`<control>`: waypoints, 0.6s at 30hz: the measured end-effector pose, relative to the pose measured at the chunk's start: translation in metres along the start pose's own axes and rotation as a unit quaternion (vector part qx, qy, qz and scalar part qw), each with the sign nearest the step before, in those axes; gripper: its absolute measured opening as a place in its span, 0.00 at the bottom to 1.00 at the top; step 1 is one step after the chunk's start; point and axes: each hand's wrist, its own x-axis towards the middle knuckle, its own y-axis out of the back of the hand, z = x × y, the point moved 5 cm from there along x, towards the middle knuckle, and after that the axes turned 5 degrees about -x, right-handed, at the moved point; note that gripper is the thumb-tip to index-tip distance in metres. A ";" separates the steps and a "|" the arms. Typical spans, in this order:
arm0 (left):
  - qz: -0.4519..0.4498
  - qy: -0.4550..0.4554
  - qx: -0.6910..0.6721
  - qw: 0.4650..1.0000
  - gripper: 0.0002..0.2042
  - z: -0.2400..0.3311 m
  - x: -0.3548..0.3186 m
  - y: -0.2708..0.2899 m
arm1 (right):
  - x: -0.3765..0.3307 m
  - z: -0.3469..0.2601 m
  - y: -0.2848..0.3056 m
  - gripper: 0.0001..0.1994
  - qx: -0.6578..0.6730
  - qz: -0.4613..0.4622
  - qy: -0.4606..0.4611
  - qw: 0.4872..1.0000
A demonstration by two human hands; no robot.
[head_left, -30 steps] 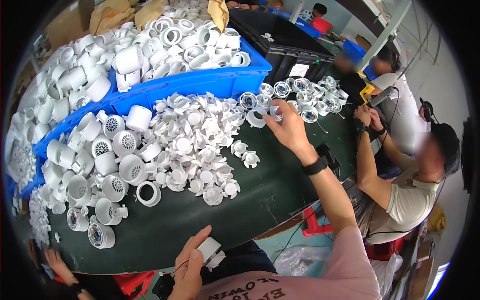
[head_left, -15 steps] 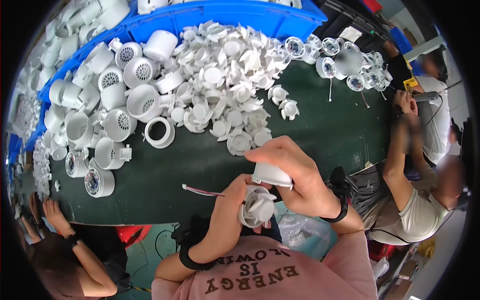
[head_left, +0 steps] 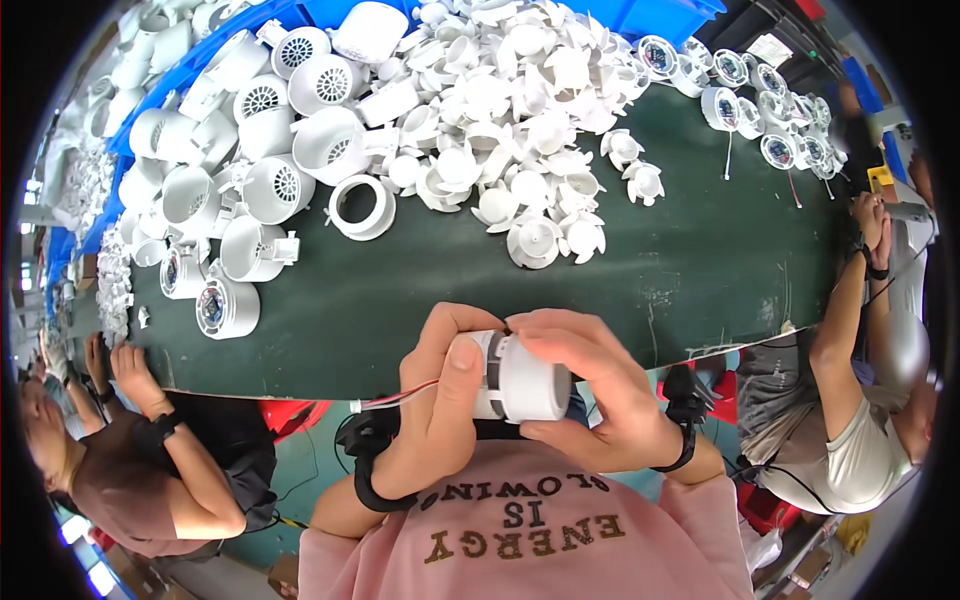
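Note:
In front of my chest, both hands grip a white plastic fan unit (head_left: 533, 382), held on its side. My left hand (head_left: 440, 390) is closed round its left part, thumb on top. A thin cable (head_left: 402, 396) with red and white wires comes out past that hand. My right hand (head_left: 607, 395) is closed over the rounded white cap at the right end, fingers above and thumb below. Dark slots show between cap and left part. The fan blades inside are hidden.
White impellers (head_left: 535, 130) lie heaped on the green table (head_left: 400, 290). White cup-shaped housings (head_left: 270, 190) and a white ring (head_left: 361, 207) lie left of them. Round motor units (head_left: 778, 150) sit far right, blue bins (head_left: 665, 14) behind. Co-workers sit at both sides.
My right hand has brought the cap down onto the fan part in my left hand, covering the blades. The fan unit is now turned sideways. The view has shifted, so the table things appear higher.

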 end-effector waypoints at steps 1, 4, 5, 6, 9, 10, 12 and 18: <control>-0.011 -0.026 0.037 0.999 0.23 0.003 -0.001 -0.001 | -0.002 0.000 -0.003 0.32 -0.022 0.004 0.008 1.000; -0.007 -0.039 0.051 0.998 0.23 0.008 -0.003 0.001 | -0.005 0.004 -0.005 0.31 -0.033 0.002 0.000 0.999; -0.005 -0.046 0.055 0.997 0.22 0.009 -0.003 0.001 | -0.006 0.005 -0.009 0.31 -0.032 0.004 -0.001 0.999; -0.007 -0.045 0.056 0.997 0.22 0.010 -0.004 0.001 | -0.007 0.007 -0.013 0.30 0.013 0.023 -0.011 1.000; -0.009 -0.049 0.068 0.996 0.21 0.009 -0.004 0.003 | -0.008 0.012 -0.020 0.29 0.060 0.047 -0.020 0.997; -0.005 -0.067 0.077 0.995 0.21 0.010 -0.004 0.003 | -0.009 0.012 -0.022 0.29 0.062 0.049 -0.020 0.997; -0.001 -0.084 0.085 0.993 0.20 0.010 -0.007 0.004 | -0.010 0.012 -0.029 0.28 0.092 0.055 -0.014 0.994; -0.002 -0.110 0.088 0.990 0.19 0.014 -0.010 0.005 | -0.015 0.011 -0.036 0.30 0.133 0.045 0.028 0.990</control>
